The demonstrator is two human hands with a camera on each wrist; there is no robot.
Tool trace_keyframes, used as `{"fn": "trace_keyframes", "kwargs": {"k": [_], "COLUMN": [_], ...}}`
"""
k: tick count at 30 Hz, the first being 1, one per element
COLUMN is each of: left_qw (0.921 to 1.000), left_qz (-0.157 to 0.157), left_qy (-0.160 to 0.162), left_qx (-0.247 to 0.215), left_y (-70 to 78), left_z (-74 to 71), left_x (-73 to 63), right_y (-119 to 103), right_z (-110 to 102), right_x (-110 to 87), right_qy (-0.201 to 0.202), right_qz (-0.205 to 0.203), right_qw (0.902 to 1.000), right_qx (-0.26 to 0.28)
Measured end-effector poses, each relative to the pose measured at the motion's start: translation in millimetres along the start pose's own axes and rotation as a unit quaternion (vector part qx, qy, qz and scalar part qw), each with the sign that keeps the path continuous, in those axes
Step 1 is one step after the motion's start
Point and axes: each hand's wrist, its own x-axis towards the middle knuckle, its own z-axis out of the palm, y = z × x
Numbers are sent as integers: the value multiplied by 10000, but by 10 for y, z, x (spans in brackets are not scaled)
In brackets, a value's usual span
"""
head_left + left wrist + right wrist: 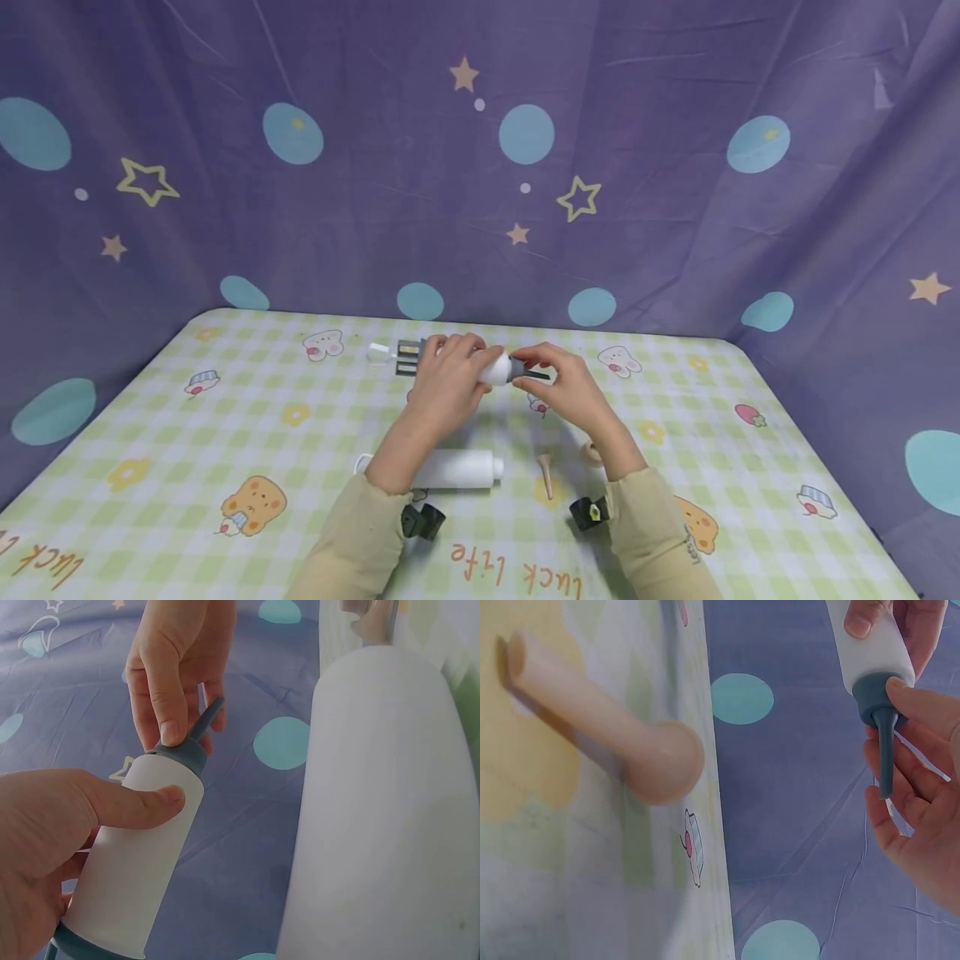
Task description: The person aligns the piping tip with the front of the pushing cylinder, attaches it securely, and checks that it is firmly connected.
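My left hand (pixel 447 383) grips a white bottle (pixel 494 369) round its body, with the thumb laid along the side in the left wrist view. A grey-blue nozzle cap (pixel 874 697) with a long thin spout sits on the bottle's end. My right hand (pixel 567 390) pinches that cap at its collar between thumb and fingers. The bottle is held roughly level over the table's far half, spout to the right. At its other end, a grey slotted part (pixel 408 358) shows beyond the left hand; whether it is joined to the bottle is unclear.
Another white bottle (pixel 457 469) lies on its side under the left forearm. To its right is a beige stick with a rounded end (pixel 546 477). A small beige round thing (pixel 592 454) lies partly behind the right forearm. The checked tablecloth (pixel 296 467) meets a purple curtain (pixel 420 208).
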Motion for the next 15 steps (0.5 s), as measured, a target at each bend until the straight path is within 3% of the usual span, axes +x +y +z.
{"fn": "trace_keyframes", "kwargs": {"k": [15], "left_qw": [9997], "left_qz": [179], "left_qy": [120], "left_qx": [147], "left_y": [22], "left_z": [-21], "left_x": [-10], "right_y": [-17], "right_z": [-18], "right_x": [-13], "right_qy": [-254], "right_qz": [140], "right_qw": [9995], "right_qx": [86]}}
